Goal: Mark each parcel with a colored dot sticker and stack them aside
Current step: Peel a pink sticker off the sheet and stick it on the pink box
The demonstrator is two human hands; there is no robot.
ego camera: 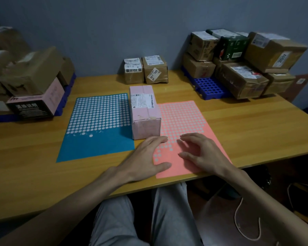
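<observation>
A pink parcel (144,110) with a white shipping label lies on the table between a blue dot-sticker sheet (98,126) and a pink dot-sticker sheet (183,121). My left hand (146,157) lies flat with straight fingers on the near left corner of the pink sheet, just in front of the parcel. My right hand (201,153) hovers over or rests on the same sheet, its fingers bent loosely and holding nothing that I can see.
Stacked cardboard parcels (242,64) sit on a blue pallet (210,87) at the back right. Two small brown boxes (146,70) stand by the wall. More boxes (30,82) pile at the left. The wooden table's (43,167) front edge is near my knees.
</observation>
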